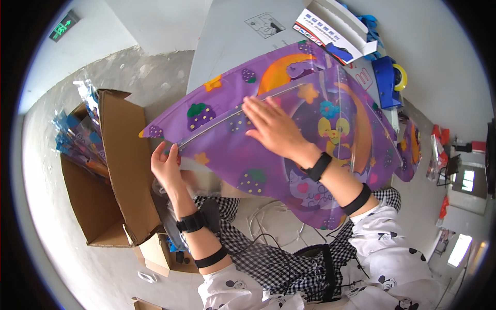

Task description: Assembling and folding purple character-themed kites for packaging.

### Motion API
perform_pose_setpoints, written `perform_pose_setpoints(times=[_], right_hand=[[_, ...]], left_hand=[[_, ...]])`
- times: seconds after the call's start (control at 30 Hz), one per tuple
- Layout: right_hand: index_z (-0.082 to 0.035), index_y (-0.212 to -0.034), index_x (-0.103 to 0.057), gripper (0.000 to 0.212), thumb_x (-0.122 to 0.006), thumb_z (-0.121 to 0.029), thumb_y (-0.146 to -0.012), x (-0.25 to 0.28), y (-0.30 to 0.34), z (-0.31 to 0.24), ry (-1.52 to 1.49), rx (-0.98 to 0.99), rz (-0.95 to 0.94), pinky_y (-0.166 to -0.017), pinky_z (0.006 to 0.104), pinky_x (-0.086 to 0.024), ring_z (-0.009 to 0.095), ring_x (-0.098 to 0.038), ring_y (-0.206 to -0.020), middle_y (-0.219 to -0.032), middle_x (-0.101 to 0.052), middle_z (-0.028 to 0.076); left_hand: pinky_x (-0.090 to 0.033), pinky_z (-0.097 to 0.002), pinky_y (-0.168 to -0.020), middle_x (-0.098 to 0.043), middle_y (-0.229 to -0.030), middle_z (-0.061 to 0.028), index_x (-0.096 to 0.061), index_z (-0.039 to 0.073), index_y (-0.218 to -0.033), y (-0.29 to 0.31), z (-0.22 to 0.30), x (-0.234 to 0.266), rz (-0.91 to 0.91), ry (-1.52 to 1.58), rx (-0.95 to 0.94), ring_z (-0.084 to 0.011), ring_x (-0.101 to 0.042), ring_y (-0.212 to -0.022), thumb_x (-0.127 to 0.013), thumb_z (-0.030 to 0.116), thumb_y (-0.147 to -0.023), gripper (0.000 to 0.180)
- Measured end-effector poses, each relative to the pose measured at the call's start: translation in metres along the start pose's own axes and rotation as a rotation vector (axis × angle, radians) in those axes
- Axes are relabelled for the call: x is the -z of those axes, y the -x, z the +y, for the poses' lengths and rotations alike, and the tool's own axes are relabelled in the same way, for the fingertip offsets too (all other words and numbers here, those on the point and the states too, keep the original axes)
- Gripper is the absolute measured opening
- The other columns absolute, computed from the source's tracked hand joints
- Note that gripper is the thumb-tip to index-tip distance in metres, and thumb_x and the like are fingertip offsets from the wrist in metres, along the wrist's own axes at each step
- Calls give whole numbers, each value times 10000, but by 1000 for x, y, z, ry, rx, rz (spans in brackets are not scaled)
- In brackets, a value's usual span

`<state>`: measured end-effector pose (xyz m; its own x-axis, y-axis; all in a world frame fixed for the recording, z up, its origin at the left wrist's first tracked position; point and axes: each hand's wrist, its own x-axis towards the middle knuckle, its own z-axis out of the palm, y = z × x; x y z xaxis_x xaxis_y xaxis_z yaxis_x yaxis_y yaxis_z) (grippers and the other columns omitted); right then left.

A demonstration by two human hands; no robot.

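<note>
A large purple kite [310, 170], printed with stars, berries, a moon and a cartoon animal, spreads from the grey table toward my lap. A thin, pale rod [214, 122] runs slantwise across it. My right hand [276, 129] lies flat over the kite's upper middle, fingers stretched along the rod. At the rod's lower left end, my left hand [166, 168] has its fingers curled and thumb bent in, pinching that end by the kite's left corner. The exact contact under those fingertips is partly hidden.
Left of me, an open cardboard box [126, 170] holds several wrapped colourful packages [85, 139]. On the grey table [219, 46] are an open white carton [336, 31] and a blue tape dispenser [383, 82] with yellow tape. A smaller box [157, 256] stands low beside white cables [274, 219].
</note>
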<state>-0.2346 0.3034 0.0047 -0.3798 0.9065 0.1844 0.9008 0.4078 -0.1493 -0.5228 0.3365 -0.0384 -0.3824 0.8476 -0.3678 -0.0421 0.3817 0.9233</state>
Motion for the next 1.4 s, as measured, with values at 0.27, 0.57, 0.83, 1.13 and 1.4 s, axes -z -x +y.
perform_pose_setpoints(times=[0.27,0.57,0.83,1.13,1.4], right_hand=[[16,-1418,-383,696,-535,-460,-935,-2,23,32,30,-25,-46,-1155,459,-256,253,-337,-1403,-1485,-390,145],[-10,-1401,-415,632,-550,-425,-944,25,58,123,133,-189,-33,-1138,485,-272,278,-386,-1366,-1467,-411,152],[-4,-1367,-455,598,-571,-402,-937,19,34,83,44,-181,77,-1128,481,-286,284,-415,-1342,-1434,-448,162],[-1,-1395,-419,637,-557,-424,-940,15,54,107,135,-322,25,-1137,480,-271,296,-395,-1354,-1433,-445,167],[-15,-1341,-474,496,-606,-227,-912,31,69,74,31,-206,-65,-1145,466,-277,295,-417,-1331,-1396,-474,154]], left_hand=[[-399,-191,-518,-602,-726,1,-548,-31,-1195,3,2,-6,-3,26,30,-62,-544,-599,-708,22,-853,381],[-418,-202,-549,-632,-781,-18,-541,-22,-1204,3,5,-4,12,34,44,-73,-557,-626,-702,29,-860,383],[-397,-196,-529,-596,-735,-7,-544,-27,-1195,4,7,-1,17,-14,35,-67,-536,-602,-702,25,-859,375],[-387,-193,-528,-568,-722,27,-576,-21,-1180,1,0,-7,-20,-32,-6,-48,-512,-597,-713,34,-848,364],[-415,-191,-553,-574,-732,47,-608,8,-1165,11,19,10,-67,-115,-56,-43,-556,-659,-707,39,-842,339]])
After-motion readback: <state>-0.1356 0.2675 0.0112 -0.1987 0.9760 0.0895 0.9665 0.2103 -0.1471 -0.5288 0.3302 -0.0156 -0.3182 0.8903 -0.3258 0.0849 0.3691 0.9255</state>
